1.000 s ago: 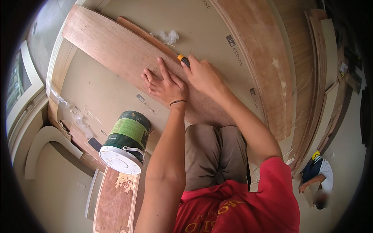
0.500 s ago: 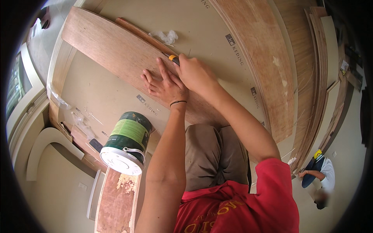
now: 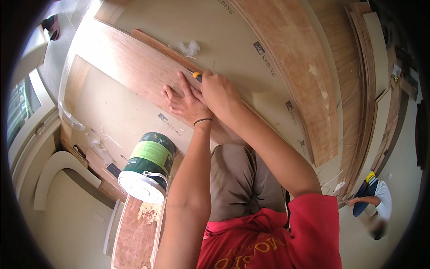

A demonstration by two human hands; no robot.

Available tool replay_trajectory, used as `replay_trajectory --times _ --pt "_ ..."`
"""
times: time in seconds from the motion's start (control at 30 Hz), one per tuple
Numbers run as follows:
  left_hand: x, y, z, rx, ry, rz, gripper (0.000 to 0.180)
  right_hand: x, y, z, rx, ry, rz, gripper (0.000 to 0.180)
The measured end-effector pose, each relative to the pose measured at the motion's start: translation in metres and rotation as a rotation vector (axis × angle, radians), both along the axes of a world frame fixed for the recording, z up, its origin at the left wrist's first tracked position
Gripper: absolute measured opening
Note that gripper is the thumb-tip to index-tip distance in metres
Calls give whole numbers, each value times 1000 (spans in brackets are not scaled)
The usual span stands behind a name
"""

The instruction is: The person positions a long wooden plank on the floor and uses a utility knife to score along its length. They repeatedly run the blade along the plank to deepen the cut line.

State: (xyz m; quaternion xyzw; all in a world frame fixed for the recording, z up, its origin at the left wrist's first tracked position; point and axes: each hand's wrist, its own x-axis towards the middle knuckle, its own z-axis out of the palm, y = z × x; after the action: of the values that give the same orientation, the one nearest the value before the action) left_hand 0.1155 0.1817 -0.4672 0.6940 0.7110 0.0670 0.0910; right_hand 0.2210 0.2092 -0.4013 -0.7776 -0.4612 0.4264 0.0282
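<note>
A long, curved wooden board (image 3: pixel 134 58) lies slantwise across the pale sheet in front of my knees. My left hand (image 3: pixel 187 103) rests on it with the fingers spread and a dark band round the wrist. Just right of it, my right hand (image 3: pixel 219 95) is closed round a yellow-and-black utility knife (image 3: pixel 197 76). The knife's tip points up and left, at the board's far edge. Along that edge runs a narrow reddish wood strip (image 3: pixel 154 42). Whether the blade touches wood is too small to tell.
A green bucket with a white lid (image 3: pixel 142 186) lies tipped by my left forearm. Crumpled clear plastic (image 3: pixel 189 48) sits beyond the strip. Another curved board (image 3: pixel 300 67) and stacked panels (image 3: pixel 365 89) are on the right. A co-worker (image 3: pixel 380 199) is at far right.
The whole view has shifted slightly. My right hand and the knife have slid a little toward me along the board's edge; my left hand stays flat on the board.
</note>
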Motion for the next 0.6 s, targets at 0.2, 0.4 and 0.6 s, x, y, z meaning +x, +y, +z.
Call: replay_trajectory --times 0.2,0.4,0.6 --pt "1 0 0 49 -13 -10 57 15 -24 10 -23 -27 55 33" --pt "3 0 4 50 -24 -4 59 40 -37 31 -41 86 56 28" --pt "4 0 0 36 25 17 56 9 -15 -2 90 140 -66 31"
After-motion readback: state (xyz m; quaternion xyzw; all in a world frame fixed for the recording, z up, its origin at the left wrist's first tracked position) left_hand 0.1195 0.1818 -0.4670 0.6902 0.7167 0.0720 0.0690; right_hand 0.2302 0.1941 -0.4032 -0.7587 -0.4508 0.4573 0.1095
